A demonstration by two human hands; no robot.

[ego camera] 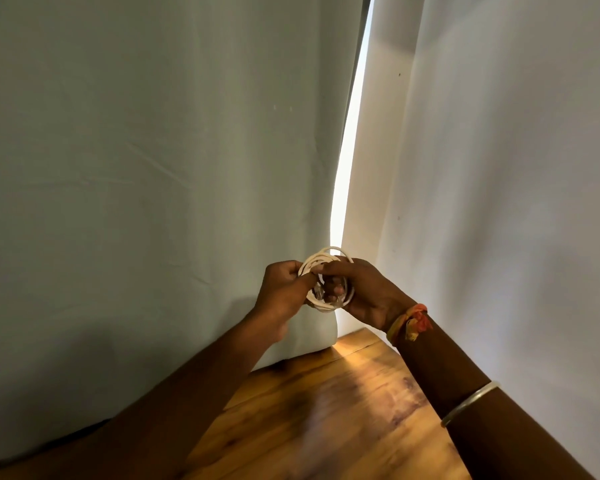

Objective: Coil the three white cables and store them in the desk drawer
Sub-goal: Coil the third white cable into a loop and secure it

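Note:
A white cable (321, 260) is wound into a small round coil and held up in the air above the wooden desk (312, 410). My left hand (281, 292) grips the coil's left side with thumb and fingers. My right hand (364, 292) holds the right side, its fingers curled through the loops. A clear connector end shows inside the coil between my fingers. No other cable and no drawer are in view.
Pale curtains (153, 168) hang close behind the desk, with a bright slit of daylight (347, 168) between them. A thread band and a metal bangle sit on my right forearm.

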